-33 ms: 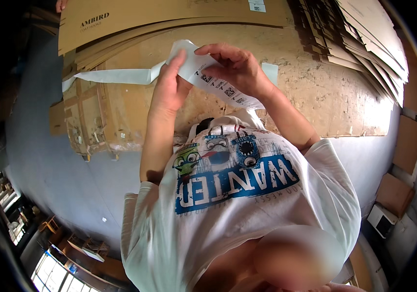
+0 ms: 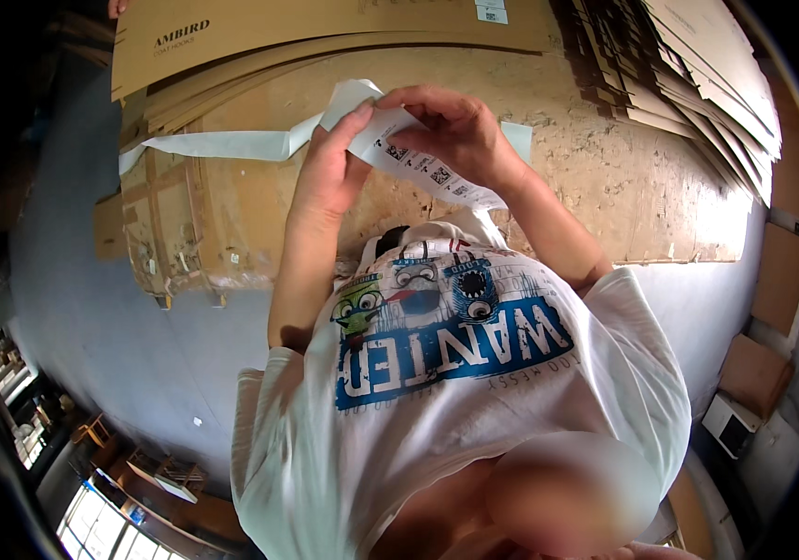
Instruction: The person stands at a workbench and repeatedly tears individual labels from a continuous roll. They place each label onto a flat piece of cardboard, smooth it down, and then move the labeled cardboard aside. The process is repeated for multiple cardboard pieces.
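A long white strip of printed labels [image 2: 440, 175] hangs between my hands above the cardboard-covered table. My left hand [image 2: 332, 166] grips it, thumb on top and fingers beneath. At the strip's upper edge, my right hand [image 2: 455, 135] is curled, its fingertips against the strip near my left thumb; its thumb lies over the printed side. Small black square codes show on the stretch sloping down to the right. Past my left hand, the strip's plain tail [image 2: 217, 146] runs across to the table's left edge.
Flat brown cartons [image 2: 325, 26] lie stacked along the far side, the top one bearing a white label [image 2: 492, 11]. More flattened cardboard [image 2: 707, 84] is piled at the far right. A pale paper piece [image 2: 517, 140] rests beyond my right wrist. Someone's fingers [image 2: 117, 8] touch the far left carton corner.
My left thumb has shifted slightly right and down along the strip, toward my right fingertips. The right hand stays nearly in place.
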Demonstrator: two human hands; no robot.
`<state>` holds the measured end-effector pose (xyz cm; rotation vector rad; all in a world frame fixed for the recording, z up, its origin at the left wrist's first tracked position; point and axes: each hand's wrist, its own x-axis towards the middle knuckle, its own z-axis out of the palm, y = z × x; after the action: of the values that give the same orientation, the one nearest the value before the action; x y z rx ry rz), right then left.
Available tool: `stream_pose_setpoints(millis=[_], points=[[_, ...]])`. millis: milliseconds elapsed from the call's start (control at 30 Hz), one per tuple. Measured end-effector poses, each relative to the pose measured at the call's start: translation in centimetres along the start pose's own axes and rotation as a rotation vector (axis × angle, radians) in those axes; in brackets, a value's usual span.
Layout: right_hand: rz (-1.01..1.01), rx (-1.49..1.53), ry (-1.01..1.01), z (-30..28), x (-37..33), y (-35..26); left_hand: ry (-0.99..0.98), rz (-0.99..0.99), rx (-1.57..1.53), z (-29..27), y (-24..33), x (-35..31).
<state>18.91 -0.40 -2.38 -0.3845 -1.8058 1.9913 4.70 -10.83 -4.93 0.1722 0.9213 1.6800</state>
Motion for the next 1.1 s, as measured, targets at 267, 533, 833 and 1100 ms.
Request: stream_pose_setpoints(millis=[267, 533, 833, 1100], points=[[-0.123, -0.384, 0.145, 0.7, -1.6, 0.3, 0.014, -0.042, 0.013, 0.4, -1.1, -1.2], [-0.080, -0.419, 0.118, -0.6, -1.0, 1.6, 0.108, -0.022, 0.126, -0.4, -2.3, 0.8], [-0.243, -0.622, 0.237, -2.7, 1.5, 4.9, 0.242, -0.137, 0.070, -3.2, -3.2, 5.9], [-0.148, -0.479, 0.281, -8.1, 1.6, 2.3, 0.486, 0.005, 0.140, -10.2, -5.7, 8.4]])
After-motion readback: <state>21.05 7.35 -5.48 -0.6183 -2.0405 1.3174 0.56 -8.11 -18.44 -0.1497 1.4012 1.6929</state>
